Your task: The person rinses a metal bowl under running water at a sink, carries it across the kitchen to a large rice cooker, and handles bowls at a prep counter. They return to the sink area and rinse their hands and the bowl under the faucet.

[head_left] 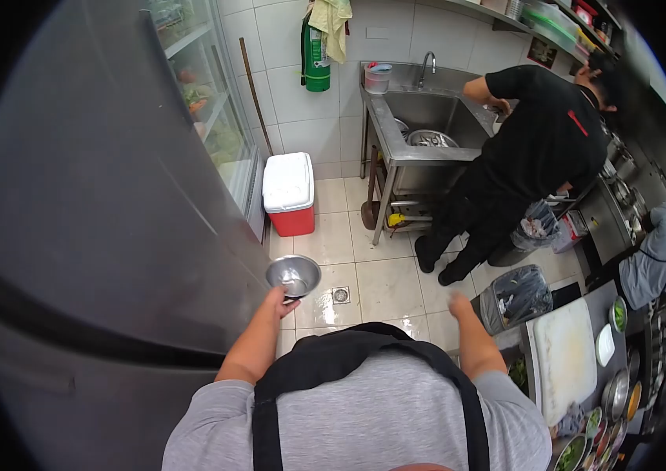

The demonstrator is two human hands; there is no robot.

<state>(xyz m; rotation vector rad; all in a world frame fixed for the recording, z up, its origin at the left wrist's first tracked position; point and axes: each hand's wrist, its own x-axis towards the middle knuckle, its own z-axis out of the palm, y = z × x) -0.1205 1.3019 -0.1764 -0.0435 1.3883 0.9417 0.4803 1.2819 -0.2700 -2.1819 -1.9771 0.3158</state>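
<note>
Grip: left hand (283,304) closed on the near rim of a metal bowl (293,273), thumb at the edge, fingers partly hidden beneath it. Bowl sits out ahead of the body on the left side, held above the tiled floor (384,286), opening facing up toward the camera; bright glints on the inner surface. Right hand (458,303) extended forward on the other side, motion-blurred; finger position cannot be told. Nearest thing to it: a bin (515,298) with a dark plastic liner, just to its right. Hands well apart. Left of the bowl: large grey metal door (113,204), near the left forearm. Beyond the bowl, against the wall: a red cooler (290,220) with its white lid on. Floor drain (340,295) between the two hands in view. Farther forward: steel sink (397,154) with a metal vessel (432,140) in its basin; co-worker in black (541,145) bent beside it, facing away. Right side: white cutting board (564,357) on a counter, small bowls of greens near it. Second co-worker in grey (655,255) at far right, partly visible.
</note>
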